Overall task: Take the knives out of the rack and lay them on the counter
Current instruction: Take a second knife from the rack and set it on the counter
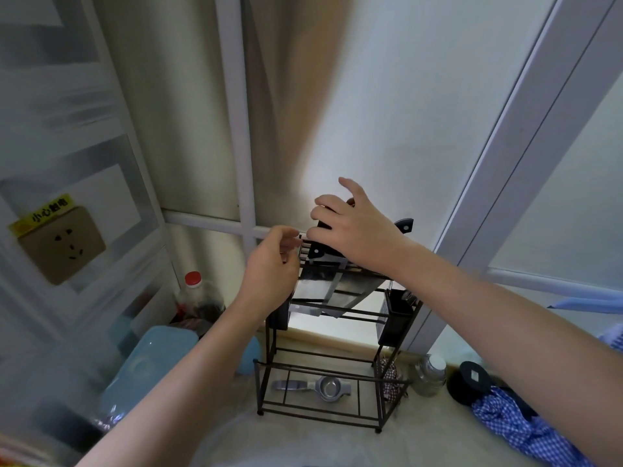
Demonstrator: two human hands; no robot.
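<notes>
A dark wire rack [323, 369] stands on the beige counter [303, 443] against the wall. Knives sit in its top slots, wide steel blades [332, 291] hanging down and black handles pointing up. My right hand [350, 227] lies over one black knife handle [323, 227], fingers wrapped on it. A second black handle [404, 224] sticks out just right of that hand. My left hand [273, 264] rests against the rack's top left corner, fingers curled on the frame.
A metal strainer [328, 387] lies on the rack's bottom shelf, and a black holder [396, 318] hangs on its right side. A glass jar [429, 374], a black lid [472, 377] and checked blue cloth [519, 429] sit right. A red-capped bottle [194, 291] and blue tub [148, 362] stand left.
</notes>
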